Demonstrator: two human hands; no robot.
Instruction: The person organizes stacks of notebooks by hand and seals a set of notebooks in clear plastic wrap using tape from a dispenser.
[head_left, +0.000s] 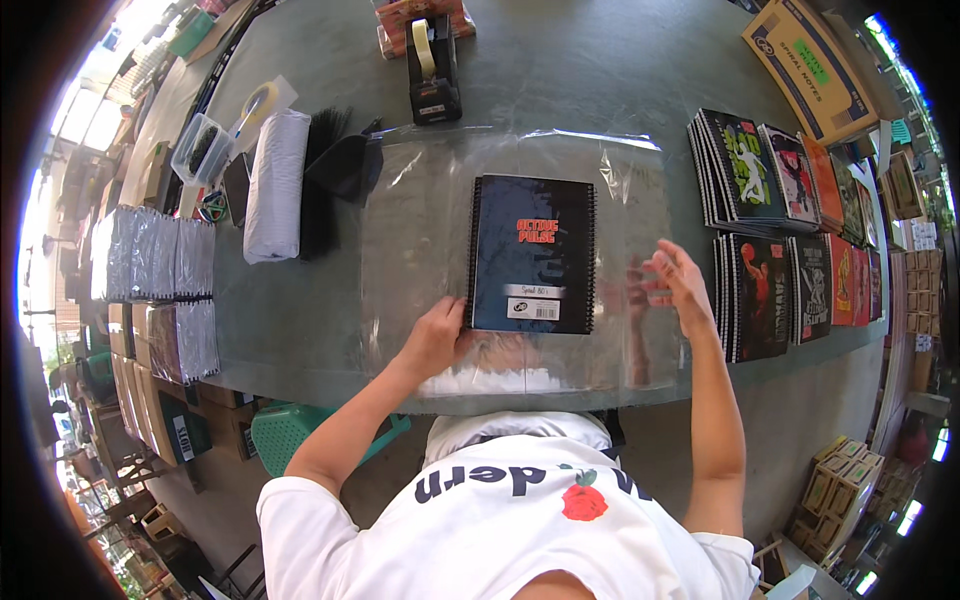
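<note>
Glossy clear film (415,230) lies near the front edge of the grey surface (300,330), under a wire-bound notebook (530,260); left hand (436,336) at the notebook's lower-left edge, finger grip unclear; right hand (684,290), fingers apart.

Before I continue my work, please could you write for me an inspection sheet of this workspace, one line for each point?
Surface: grey table, partly under clear plastic.
Job's things: notebook lies on the plastic, barcode side up.
Clutter: tape dispenser beyond the plastic; white bundle to the left; notebook stacks and carton to the right.
Grips: left grip at the notebook's lower left edge, fingertips partly hidden; right grip open, holding nothing, near the plastic's right side.
Cables: nothing seen.
Surroundings: green stool by the table's near edge, left; boxes stacked at lower right.
</note>
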